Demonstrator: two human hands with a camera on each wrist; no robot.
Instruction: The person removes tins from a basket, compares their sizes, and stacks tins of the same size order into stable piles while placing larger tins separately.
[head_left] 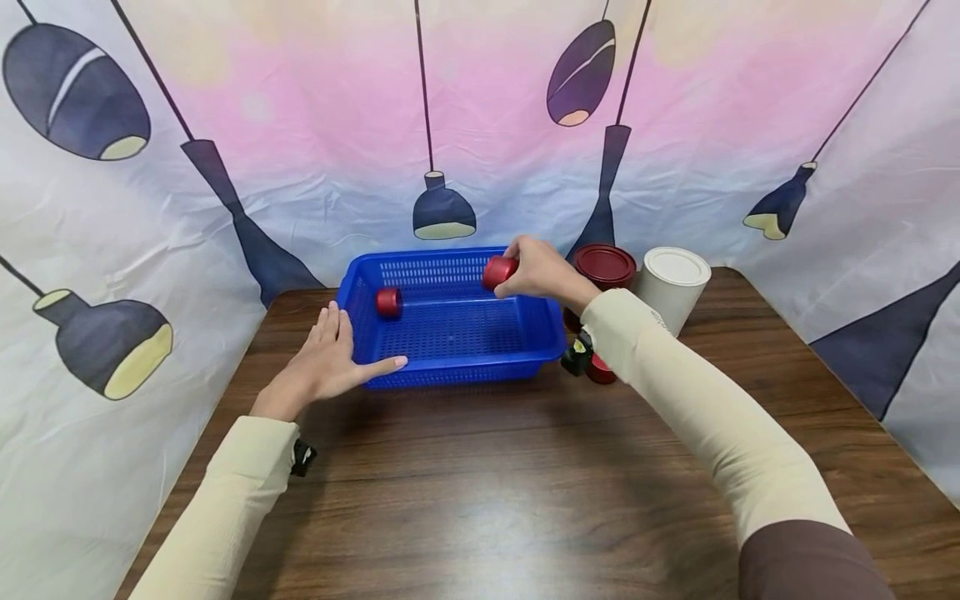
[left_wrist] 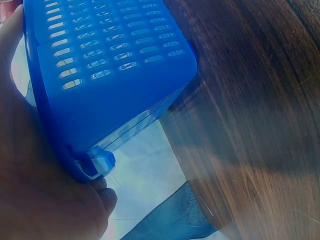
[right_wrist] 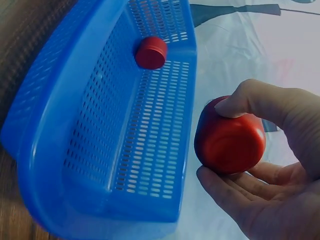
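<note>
A blue plastic basket (head_left: 457, 367) with slotted walls stands on the wooden table. My left hand (head_left: 322, 360) rests at its near left corner, thumb along the front rim and fingers stretched by the left side. Over the back right part of the basket, my right hand (head_left: 546, 268) holds a small red tin (head_left: 498, 272) between thumb and fingers. The right wrist view shows that tin's round, smooth end (right_wrist: 232, 147) turned toward the camera. A second small red tin (head_left: 388, 302) lies on its side inside the basket at the left.
Right of the basket stand a large dark red can (head_left: 604, 265) and a white lidded can (head_left: 675, 283). Another small red tin (head_left: 602, 369) sits partly hidden under my right wrist. A lamp-patterned cloth (head_left: 337, 167) hangs behind the wooden table (head_left: 450, 483).
</note>
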